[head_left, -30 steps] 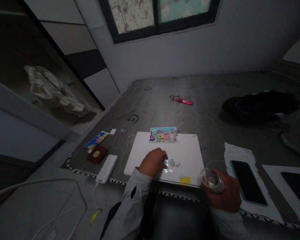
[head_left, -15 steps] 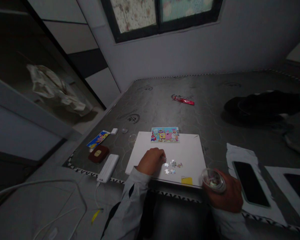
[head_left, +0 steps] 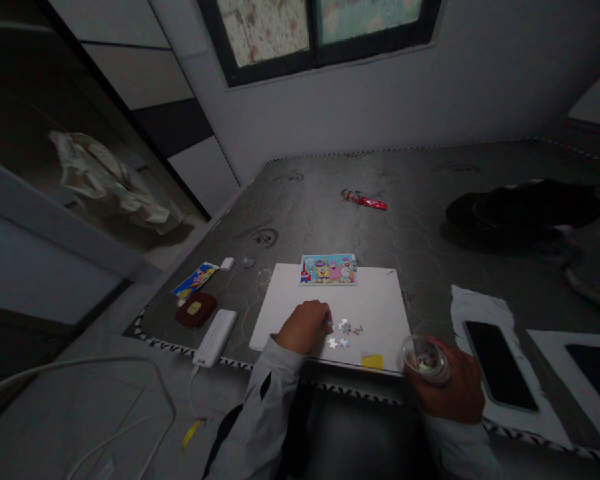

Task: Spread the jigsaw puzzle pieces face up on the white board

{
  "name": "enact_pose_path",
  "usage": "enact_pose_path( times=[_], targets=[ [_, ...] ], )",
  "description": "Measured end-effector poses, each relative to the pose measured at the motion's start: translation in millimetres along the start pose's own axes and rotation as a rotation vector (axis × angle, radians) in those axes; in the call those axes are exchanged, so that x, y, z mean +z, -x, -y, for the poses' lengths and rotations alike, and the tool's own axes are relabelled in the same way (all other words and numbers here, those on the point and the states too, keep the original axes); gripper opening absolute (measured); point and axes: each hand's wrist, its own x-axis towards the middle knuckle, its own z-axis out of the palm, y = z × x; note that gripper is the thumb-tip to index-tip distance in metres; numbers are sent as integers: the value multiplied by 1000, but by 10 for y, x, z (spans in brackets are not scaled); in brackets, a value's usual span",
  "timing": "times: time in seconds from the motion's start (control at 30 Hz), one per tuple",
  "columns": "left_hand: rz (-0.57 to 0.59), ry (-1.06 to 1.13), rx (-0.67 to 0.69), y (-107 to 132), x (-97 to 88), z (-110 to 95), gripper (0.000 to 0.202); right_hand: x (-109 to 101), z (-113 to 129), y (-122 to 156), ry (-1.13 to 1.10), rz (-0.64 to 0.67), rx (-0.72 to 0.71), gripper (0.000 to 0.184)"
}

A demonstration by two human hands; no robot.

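Observation:
A white board (head_left: 375, 297) lies on the grey mattress (head_left: 420, 233) in front of me. A cartoon picture card (head_left: 329, 269) rests at its far edge, a yellow tag (head_left: 371, 361) at its near edge. Several small shiny star-shaped pieces (head_left: 344, 333) lie in the board's middle. My left hand (head_left: 304, 327) rests curled on the board, its fingertips pinched on a tiny piece at the left of the stars. My right hand (head_left: 455, 390) grips a small clear cup (head_left: 424, 358) with bits inside, just off the board's right near corner.
To the left lie a white power bank (head_left: 215, 337), a dark red case (head_left: 195, 309), a colourful card (head_left: 195, 280) and a small white block (head_left: 227, 263). A phone (head_left: 497, 363) on white paper is at right. A red wrapper (head_left: 365, 200) and dark clothing (head_left: 525, 210) lie farther back.
My left hand drew back slightly from over the star pieces, uncovering them. The right hand with the cup has stayed about where it was.

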Motion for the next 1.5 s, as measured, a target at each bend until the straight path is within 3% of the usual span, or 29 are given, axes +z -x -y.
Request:
enact_pose_path(
  times=[0.27, 0.4, 0.5, 0.6, 0.73, 0.87, 1.07, 1.17, 1.27, 1.4, 1.5],
  targets=[
    [-32, 104, -36, 16, 26, 24, 9, 4, -16, 20, -3, 19, 8, 55],
    [-198, 240, 7, 50, -63, -68, 7, -1, -14, -12, 11, 6, -90, 53],
    [-291, 439, 151, 112, -87, -306, 9, -4, -8, -32, 19, 2, -131, 51],
    [-269, 505, 322, 167, 48, -609, 11, -6, -8, -27, 18, 36, -128, 48],
    [-196, 346, 452, 167, 363, -877, 18, -8, -34, -13, 13, 39, -146, 43],
    [-124, 233, 435, 137, 493, -929, 23, -15, -46, -23, 16, 4, -189, 43],
    [-92, 271, 478, 148, 390, -866, 23, -20, -16, -32, 16, 38, -131, 44],
    [-152, 268, 401, 201, 252, -782, 22, -15, -24, -31, 22, 20, -134, 47],
    [-200, 128, 159, 256, 85, -638, 26, -12, -46, -31, 13, 1, -103, 52],
    [-57, -135, -141, 269, -38, -431, 24, -14, -54, -38, 20, -1, -48, 51],
    [20, -208, -209, 235, -24, -327, 18, -11, -42, -44, 35, -5, -46, 50]
  ],
)
